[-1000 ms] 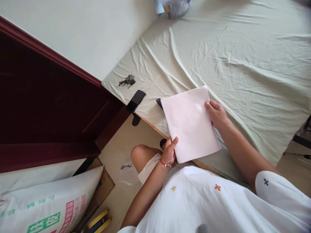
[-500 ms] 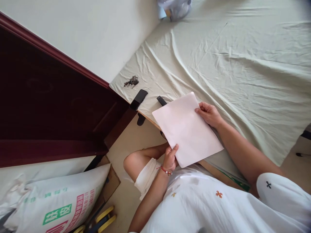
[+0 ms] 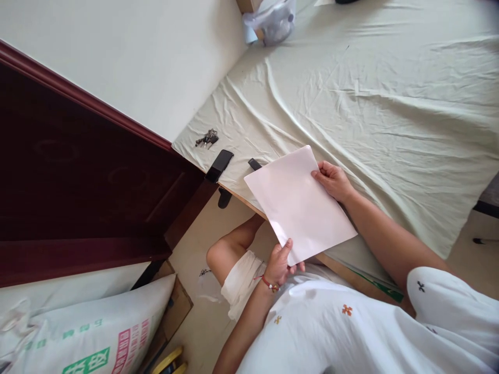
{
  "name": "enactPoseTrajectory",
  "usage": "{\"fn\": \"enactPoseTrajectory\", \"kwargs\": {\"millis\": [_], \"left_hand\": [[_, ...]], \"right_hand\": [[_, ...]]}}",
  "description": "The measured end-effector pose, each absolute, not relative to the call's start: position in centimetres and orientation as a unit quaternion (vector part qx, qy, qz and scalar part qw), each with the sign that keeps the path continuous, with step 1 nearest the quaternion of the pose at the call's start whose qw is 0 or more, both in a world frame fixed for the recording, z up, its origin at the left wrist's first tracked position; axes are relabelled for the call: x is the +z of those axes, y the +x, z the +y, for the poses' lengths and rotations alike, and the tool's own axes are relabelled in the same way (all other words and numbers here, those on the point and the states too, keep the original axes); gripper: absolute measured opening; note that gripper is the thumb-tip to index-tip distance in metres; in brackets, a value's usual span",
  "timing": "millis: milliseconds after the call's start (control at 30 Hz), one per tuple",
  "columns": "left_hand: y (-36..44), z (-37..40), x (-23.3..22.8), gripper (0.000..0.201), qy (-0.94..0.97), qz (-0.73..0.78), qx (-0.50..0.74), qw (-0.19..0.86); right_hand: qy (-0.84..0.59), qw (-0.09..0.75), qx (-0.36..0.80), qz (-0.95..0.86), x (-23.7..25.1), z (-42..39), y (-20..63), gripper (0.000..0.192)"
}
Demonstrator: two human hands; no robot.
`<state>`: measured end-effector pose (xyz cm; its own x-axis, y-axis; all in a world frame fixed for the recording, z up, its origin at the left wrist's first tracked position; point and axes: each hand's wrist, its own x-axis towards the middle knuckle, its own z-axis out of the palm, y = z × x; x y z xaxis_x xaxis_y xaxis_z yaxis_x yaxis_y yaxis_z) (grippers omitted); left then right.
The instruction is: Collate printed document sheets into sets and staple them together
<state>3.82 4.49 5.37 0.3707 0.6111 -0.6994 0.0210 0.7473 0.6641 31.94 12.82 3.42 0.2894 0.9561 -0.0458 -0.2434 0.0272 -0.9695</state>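
Observation:
A blank, pale pinkish-white sheet of paper (image 3: 302,205) with rounded corners lies tilted between my two hands, over the edge of the cloth-covered surface. My left hand (image 3: 281,262), with a red beaded bracelet at the wrist, pinches its near corner, thumb on top and fingers underneath. On the right edge, close to the far corner, my right hand (image 3: 334,181) grips it with the thumb above; the other fingers are partly hidden. A dark narrow object (image 3: 254,164) sticks out from beneath the sheet's far left side, mostly covered.
A pale green cloth (image 3: 370,114) covers the wide surface. Keys (image 3: 207,138) and a black phone (image 3: 219,165) lie near its left edge. A clear plastic bag (image 3: 275,23) stands at the back by the wall. Dark red panelling (image 3: 86,171) and a large printed sack (image 3: 105,322) are at left.
My left hand has shifted slightly along the near corner, and its fingers now show below the sheet. The view has tilted a little; my right hand keeps its hold.

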Motion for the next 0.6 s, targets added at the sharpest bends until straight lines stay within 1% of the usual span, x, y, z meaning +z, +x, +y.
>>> {"fn": "enactPoseTrajectory", "kwargs": {"millis": [233, 400, 600], "left_hand": [[4.55, 4.29, 5.09, 0.074, 0.257, 0.597, 0.235, 0.722], [4.62, 4.12, 4.9, 0.075, 0.255, 0.599, 0.242, 0.72], [4.92, 3.99, 5.24, 0.075, 0.257, 0.595, 0.245, 0.721]], "right_hand": [[-0.519, 0.615, 0.473, -0.358, 3.59, 12.86, 32.02, 0.04], [-0.531, 0.606, 0.466, -0.365, 4.07, 12.78, 31.96, 0.037], [-0.534, 0.604, 0.465, -0.366, 4.26, 12.89, 31.98, 0.038]]}}
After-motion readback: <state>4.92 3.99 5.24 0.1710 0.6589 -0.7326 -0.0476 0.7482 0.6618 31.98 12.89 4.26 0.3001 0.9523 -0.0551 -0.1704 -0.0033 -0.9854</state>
